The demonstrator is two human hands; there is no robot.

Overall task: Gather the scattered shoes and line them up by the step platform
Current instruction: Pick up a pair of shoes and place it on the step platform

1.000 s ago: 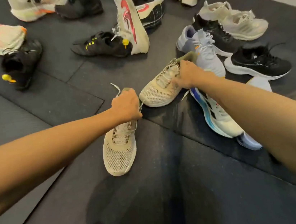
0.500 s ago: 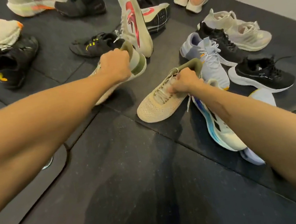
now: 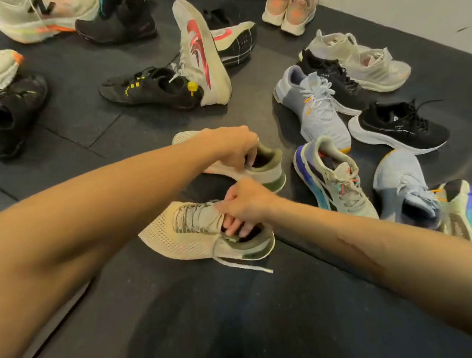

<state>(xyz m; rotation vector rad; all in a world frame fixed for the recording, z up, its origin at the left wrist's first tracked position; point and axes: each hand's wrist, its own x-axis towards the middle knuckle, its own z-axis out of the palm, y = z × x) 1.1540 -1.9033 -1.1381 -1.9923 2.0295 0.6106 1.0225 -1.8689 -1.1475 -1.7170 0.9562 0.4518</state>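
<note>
Moved since earlier frame: left hand (image 3: 232,146) and its beige shoe sit nearer and further right than half a second ago, now just beyond the right hand's shoe; right hand (image 3: 244,207) has drawn its shoe nearer too.
Left hand state: fingers curled over the collar of the far beige shoe (image 3: 260,166), gripping it at the heel opening; forearm covers most of the upper.
Right hand state: fingers hooked inside the collar of the near beige shoe (image 3: 188,233), thumb over the tongue; clamped on it.
Pair relation: two beige shoes nearly parallel, one just behind the other, long axes running left-right, toes left, heels right; whether they touch cannot be told.
Contact with floor: near shoe looks tilted, a loose lace (image 3: 244,264) trailing onto the black mat (image 3: 248,327); far shoe's sole contact is hidden.
Nearer hand: right hand is nearer the viewer; left reaches across, further out.
Other shoes: grey shoe (image 3: 316,111), black shoe (image 3: 396,127) and blue-soled shoe (image 3: 334,181) lie scattered to the right, well apart from any line.
Step platform: not identifiable in view; direction to it cannot be told.
Judgement: pair matched and in hand; the carry hinges on keeping both axes parallel.
</note>
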